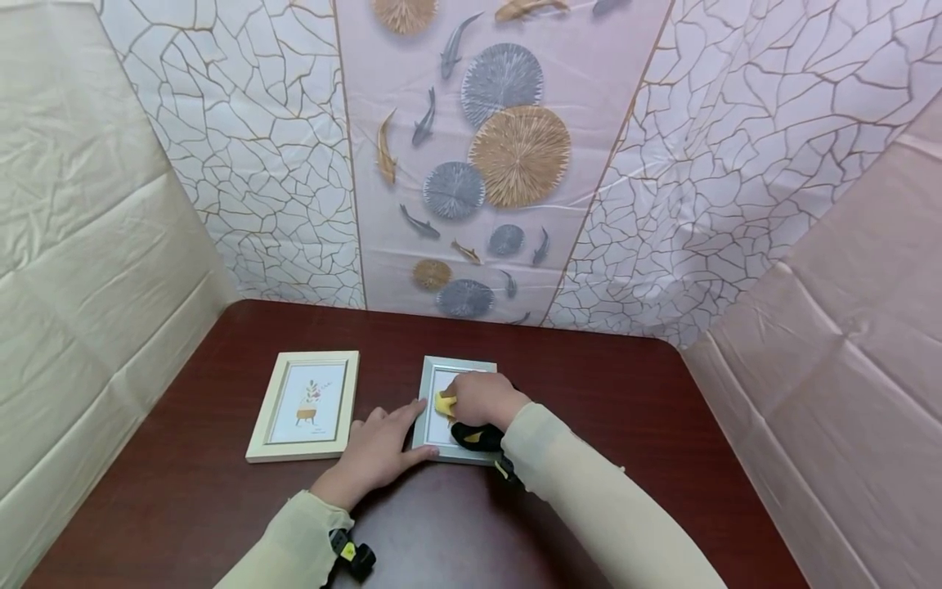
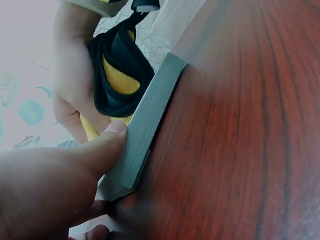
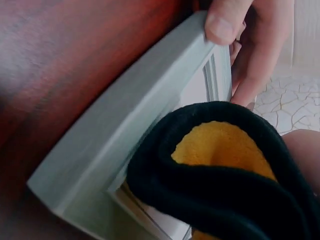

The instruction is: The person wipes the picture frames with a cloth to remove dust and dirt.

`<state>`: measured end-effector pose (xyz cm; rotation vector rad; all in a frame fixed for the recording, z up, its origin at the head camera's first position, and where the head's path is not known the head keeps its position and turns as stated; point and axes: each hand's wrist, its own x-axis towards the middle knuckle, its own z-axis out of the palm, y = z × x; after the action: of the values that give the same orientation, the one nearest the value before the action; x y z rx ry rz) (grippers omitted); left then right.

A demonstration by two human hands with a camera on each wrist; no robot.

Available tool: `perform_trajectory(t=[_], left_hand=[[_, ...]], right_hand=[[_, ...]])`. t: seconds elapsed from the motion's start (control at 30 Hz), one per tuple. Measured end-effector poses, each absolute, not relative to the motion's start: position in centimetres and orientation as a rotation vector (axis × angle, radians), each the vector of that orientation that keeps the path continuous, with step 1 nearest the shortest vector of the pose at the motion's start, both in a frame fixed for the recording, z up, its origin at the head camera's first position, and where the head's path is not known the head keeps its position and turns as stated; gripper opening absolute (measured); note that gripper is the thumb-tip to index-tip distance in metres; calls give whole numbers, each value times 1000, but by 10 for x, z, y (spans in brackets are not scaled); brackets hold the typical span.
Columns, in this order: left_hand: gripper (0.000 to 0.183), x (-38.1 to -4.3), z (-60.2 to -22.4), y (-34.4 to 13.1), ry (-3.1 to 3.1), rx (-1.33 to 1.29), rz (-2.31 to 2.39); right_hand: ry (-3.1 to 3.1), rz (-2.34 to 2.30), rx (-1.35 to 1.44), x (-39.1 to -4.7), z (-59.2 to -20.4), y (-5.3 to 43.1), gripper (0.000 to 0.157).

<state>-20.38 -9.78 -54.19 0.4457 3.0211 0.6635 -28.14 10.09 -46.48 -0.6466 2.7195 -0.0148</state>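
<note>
A silver-grey picture frame (image 1: 458, 459) lies flat on the table. My left hand (image 1: 377, 449) holds its near left corner, the thumb (image 2: 107, 142) on the near edge and the fingers along the left side. My right hand (image 1: 482, 398) grips a folded black and yellow cloth (image 3: 220, 145) against the front of the frame. Yellow cloth shows at the fingertips, and a black-edged fold hangs toward the near edge. Hand and cloth hide much of the picture inside. The right hand's fingertips are mostly hidden in the right wrist view.
A cream picture frame (image 1: 294, 451) with a potted-plant print lies on the table left of my left hand. The dark red wooden table (image 1: 589, 384) meets a patterned cloth backdrop (image 1: 294, 164) behind, with pale cloth walls at both sides.
</note>
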Motion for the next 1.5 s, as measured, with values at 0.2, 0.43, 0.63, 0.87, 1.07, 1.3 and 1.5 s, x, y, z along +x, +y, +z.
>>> perform_trajectory(t=[0.2,0.43,0.63,0.87,1.07,1.3,1.5], left_hand=[[85,-202,-541,-99,3020,464,687],[86,-204,-543,-100,3019,467,686],[86,-206,-542,-100,3011,470,711],[86,-206,-541,-102,3011,476,720],[88,-208,-540,-102,3013,487,715],[88,-208,-539,-104,2987,492,712],[87,-207,-538,-108,2952,517,731]], right_hand=[[2735,88,-688,-267,-466,103,38],[2761,130,-730,-250,-463,108,38],[2746,104,-761,-238,-460,116,37],[2730,59,-767,-230,-458,124,35],[2747,41,-754,-226,-459,128,30],[2774,20,-757,-223,-462,130,33],[2784,-1,-746,-222,-463,131,35]])
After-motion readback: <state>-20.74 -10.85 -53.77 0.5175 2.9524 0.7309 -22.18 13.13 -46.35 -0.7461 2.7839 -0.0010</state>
